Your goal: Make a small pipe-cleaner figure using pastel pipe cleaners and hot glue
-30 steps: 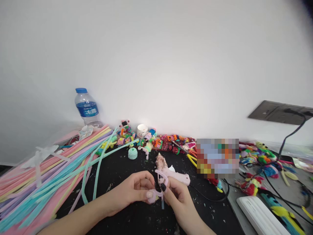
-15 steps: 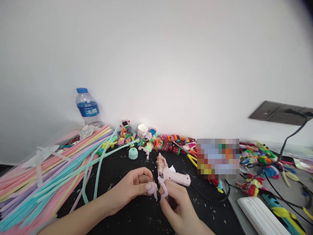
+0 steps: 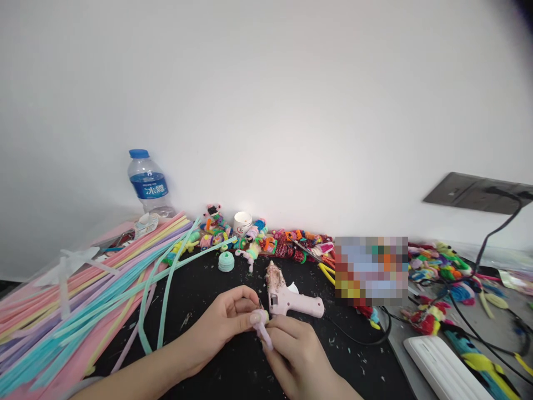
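Pipe cleaner, a short pale pink piece, sits pinched between our two hands low over the black mat, close in front of us where we can see the bend. Our left hand is closed on its upper end, thumb pressed over the top to steady it, while our right hand is curled shut around the lower end, fingers folded over it as if to work it. Just beyond the hands lies a pink glue gun on its side, nozzle pointing away from us, within easy reach. Left of us a fan of long pastel stems spreads across the table. Farther back, a small mint coil, a row of colourful finished pieces and a white cup line the wall, with a water bottle at the far left.
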Available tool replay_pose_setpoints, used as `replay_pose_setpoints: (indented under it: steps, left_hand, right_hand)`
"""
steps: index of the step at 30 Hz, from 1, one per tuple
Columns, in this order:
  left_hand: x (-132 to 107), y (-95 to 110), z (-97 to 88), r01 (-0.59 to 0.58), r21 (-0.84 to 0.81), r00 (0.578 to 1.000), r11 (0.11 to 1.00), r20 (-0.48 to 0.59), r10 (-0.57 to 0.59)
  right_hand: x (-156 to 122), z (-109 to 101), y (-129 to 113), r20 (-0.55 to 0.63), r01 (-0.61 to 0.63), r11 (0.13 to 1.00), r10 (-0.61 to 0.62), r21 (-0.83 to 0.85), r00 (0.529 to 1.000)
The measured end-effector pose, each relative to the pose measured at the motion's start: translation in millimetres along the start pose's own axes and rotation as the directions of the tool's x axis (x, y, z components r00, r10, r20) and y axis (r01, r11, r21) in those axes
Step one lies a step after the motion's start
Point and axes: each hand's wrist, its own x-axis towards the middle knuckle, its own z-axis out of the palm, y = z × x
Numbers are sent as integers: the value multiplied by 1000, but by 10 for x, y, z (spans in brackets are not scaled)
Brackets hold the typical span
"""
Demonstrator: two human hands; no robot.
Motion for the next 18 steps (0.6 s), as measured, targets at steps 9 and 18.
replay_pose_setpoints:
  steps: [9, 18]
  left_hand:
    - [19, -15, -54, -26, 75, 999, 997, 31, 24]
    - [7, -33, -55, -69, 147, 995, 987, 85, 57]
  right_hand:
    - [14, -92, -36, -222, -112, 991, 124, 69, 967]
    - [32, -88, -42, -179, -210, 959, 244, 189, 953]
